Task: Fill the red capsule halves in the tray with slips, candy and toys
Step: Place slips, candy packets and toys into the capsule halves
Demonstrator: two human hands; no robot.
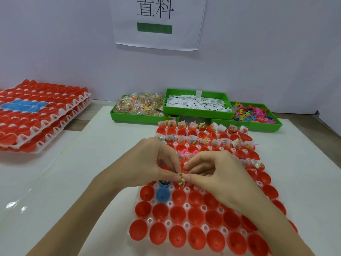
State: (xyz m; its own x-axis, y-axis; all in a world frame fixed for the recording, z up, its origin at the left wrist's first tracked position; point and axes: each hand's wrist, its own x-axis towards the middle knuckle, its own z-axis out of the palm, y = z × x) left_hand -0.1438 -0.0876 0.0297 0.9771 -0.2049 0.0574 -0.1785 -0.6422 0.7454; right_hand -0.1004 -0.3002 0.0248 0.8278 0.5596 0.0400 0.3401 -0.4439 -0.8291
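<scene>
- Left hand (156, 161) and right hand (212, 172) meet at frame centre, each grip pinching one small candy packet (181, 179) just above the tray (186, 205).
- Red capsule halves (178, 213) fill the lower frame; the far rows hold fillings.

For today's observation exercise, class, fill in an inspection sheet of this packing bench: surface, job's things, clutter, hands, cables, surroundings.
Surface: white mat on the table.
Job's things: tray of red capsule halves; far rows filled, near rows empty. Three green bins: candy, slips, toys.
Clutter: two blue halves in the tray.
Hands: left hand and right hand pinch one candy packet.
Cables: nothing seen.
Surroundings: stacked trays at left; paper sign on the wall.
</scene>
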